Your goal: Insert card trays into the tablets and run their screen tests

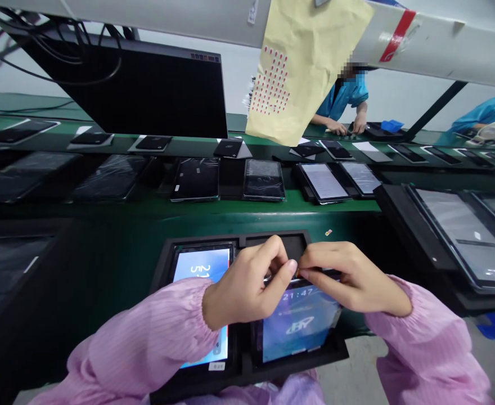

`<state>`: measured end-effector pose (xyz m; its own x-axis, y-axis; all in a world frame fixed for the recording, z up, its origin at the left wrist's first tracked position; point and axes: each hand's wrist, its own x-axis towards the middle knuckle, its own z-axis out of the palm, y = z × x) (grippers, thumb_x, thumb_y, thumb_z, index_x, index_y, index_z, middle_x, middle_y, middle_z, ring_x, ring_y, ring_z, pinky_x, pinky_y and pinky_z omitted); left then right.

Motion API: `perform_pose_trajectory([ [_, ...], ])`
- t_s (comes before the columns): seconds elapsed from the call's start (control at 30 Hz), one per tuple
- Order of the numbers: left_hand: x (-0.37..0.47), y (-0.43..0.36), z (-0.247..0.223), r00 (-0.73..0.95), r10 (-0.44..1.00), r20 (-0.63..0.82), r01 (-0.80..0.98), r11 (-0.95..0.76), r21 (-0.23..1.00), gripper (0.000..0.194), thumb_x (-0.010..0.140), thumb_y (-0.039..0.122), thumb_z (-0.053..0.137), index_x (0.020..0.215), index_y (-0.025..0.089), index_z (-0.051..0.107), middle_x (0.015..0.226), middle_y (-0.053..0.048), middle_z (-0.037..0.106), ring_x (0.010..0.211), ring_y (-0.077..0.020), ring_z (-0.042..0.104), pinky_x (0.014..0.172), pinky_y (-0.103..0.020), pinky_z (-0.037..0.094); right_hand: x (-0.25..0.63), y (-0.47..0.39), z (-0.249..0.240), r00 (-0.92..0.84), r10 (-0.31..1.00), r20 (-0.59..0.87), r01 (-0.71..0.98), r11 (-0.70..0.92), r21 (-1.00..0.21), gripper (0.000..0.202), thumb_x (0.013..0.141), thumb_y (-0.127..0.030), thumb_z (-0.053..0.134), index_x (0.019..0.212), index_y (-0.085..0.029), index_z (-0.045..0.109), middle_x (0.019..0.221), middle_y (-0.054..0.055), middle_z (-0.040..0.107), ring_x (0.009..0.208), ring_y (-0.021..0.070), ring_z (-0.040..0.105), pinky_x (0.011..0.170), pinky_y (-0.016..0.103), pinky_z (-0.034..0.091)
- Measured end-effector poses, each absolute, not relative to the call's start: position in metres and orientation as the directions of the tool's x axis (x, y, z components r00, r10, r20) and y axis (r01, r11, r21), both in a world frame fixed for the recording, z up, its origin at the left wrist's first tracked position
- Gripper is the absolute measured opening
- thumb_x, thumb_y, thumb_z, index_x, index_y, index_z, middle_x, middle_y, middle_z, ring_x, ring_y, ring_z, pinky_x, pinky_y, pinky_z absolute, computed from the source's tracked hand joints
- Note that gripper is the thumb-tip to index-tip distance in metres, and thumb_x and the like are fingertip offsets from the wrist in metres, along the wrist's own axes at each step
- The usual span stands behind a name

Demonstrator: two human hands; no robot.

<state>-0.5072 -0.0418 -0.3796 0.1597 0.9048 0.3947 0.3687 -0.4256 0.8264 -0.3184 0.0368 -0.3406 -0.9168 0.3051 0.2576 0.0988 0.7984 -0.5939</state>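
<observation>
Two lit tablets sit in a black foam tray [241,360] in front of me. The right tablet [300,326] shows 21:47 and a logo, and its top edge is raised against the tray. My left hand [258,278] is closed in a pinch at that top edge; what it holds, if anything, is hidden. Close beside it, my right hand [349,275] pinches a tiny orange piece [298,273] between thumb and forefinger. The left tablet [201,264] is partly covered by my left hand and sleeve.
A small sticker [328,232] lies beyond the tray. Tablets in film line the green bench [230,206]. A stacked foam tray [403,225] stands at right, a dark monitor [146,84] at upper left. Yellow paper [302,67] hangs overhead. Two people in blue work behind.
</observation>
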Motion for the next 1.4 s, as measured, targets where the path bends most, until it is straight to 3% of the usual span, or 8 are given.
perform_pose_trajectory([
  [0.33,-0.51,-0.029,-0.393,0.093,0.953,0.289,0.305,-0.303,0.903,0.019,0.094,0.031,0.048,0.079,0.018,0.045,0.071,0.001,0.055,0.052,-0.0062,0.05,0.046,-0.018,0.038,-0.326,0.055,-0.346,-0.938,0.311,0.154,0.139,0.742,-0.655,0.019,0.095,-0.019,0.047,0.082,-0.017,0.06,0.072,-0.001,0.06,0.065,0.0082,0.053,0.063,0.021,0.042],
  [0.43,-0.516,-0.002,-0.411,-0.039,0.979,0.201,0.364,-0.173,0.915,0.027,0.089,0.041,0.055,0.076,0.018,0.047,0.063,0.003,0.055,0.043,-0.0053,0.045,0.041,-0.017,0.03,-0.312,0.086,-0.355,-0.859,0.487,0.156,0.231,0.642,-0.731,0.024,0.094,-0.038,0.052,0.105,-0.018,0.061,0.092,0.004,0.067,0.079,0.0118,0.062,0.071,0.024,0.049],
  [0.53,-0.532,0.044,-0.438,-0.16,0.978,0.133,0.426,-0.053,0.903,0.036,0.084,0.051,0.058,0.072,0.018,0.05,0.056,0.002,0.057,0.041,-0.0067,0.045,0.042,-0.018,0.03,-0.283,0.129,-0.383,-0.525,0.826,0.205,0.434,0.467,-0.771,0.042,0.096,-0.051,0.041,0.117,-0.019,0.058,0.111,0.008,0.066,0.097,0.0162,0.064,0.084,0.03,0.051],
  [0.77,-0.571,0.124,-0.482,-0.124,0.99,0.069,0.609,0.021,0.793,0.039,0.08,0.054,0.055,0.071,0.017,0.061,0.08,-0.011,0.073,0.08,-0.0242,0.068,0.073,-0.03,0.05,-0.226,0.189,-0.498,-0.1,0.995,-0.028,0.792,0.062,-0.607,0.027,0.091,-0.038,0.059,0.099,-0.013,0.063,0.097,0.007,0.065,0.089,0.0169,0.062,0.086,0.038,0.052],
  [0.93,-0.567,0.11,-0.467,-0.095,0.985,0.146,0.787,-0.016,0.617,0.049,0.093,0.049,0.036,0.116,0.013,0.061,0.13,-0.017,0.061,0.124,-0.0299,0.054,0.103,-0.041,0.039,-0.22,0.208,-0.538,-0.054,0.979,-0.195,0.844,-0.06,-0.533,0.027,0.092,-0.036,0.059,0.106,-0.014,0.061,0.103,0.005,0.064,0.088,0.0148,0.062,0.079,0.035,0.055],
  [1.17,-0.674,0.018,-0.459,-0.121,0.968,0.219,0.935,0.037,0.354,0.038,0.094,0.031,0.033,0.08,0.016,0.066,0.088,-0.011,0.065,0.088,-0.0246,0.055,0.087,-0.041,0.039,-0.218,0.212,-0.508,-0.205,0.964,-0.167,0.743,0.042,-0.668,0.042,0.082,-0.053,0.065,0.067,-0.014,0.061,0.061,0.002,0.06,0.057,0.013,0.058,0.058,0.029,0.051],
  [1.3,-0.703,-0.035,-0.482,0.019,0.982,0.186,0.962,-0.068,0.264,0.036,0.093,0.029,0.039,0.072,0.016,0.065,0.08,-0.008,0.062,0.079,-0.0211,0.05,0.077,-0.038,0.037,-0.253,0.194,-0.457,-0.319,0.948,-0.006,0.598,0.196,-0.777,0.051,0.064,-0.068,0.071,0.065,-0.017,0.067,0.065,0.009,0.067,0.061,0.02,0.063,0.058,0.032,0.05],
  [1.4,-0.693,-0.047,-0.498,0.124,0.977,0.174,0.955,-0.165,0.246,0.036,0.094,0.029,0.04,0.076,0.015,0.067,0.083,-0.009,0.062,0.081,-0.0208,0.05,0.077,-0.038,0.036,-0.309,0.161,-0.418,-0.384,0.922,0.054,0.562,0.28,-0.778,0.043,0.067,-0.062,0.073,0.076,-0.019,0.07,0.074,0.006,0.07,0.072,0.0193,0.066,0.066,0.029,0.051],
])
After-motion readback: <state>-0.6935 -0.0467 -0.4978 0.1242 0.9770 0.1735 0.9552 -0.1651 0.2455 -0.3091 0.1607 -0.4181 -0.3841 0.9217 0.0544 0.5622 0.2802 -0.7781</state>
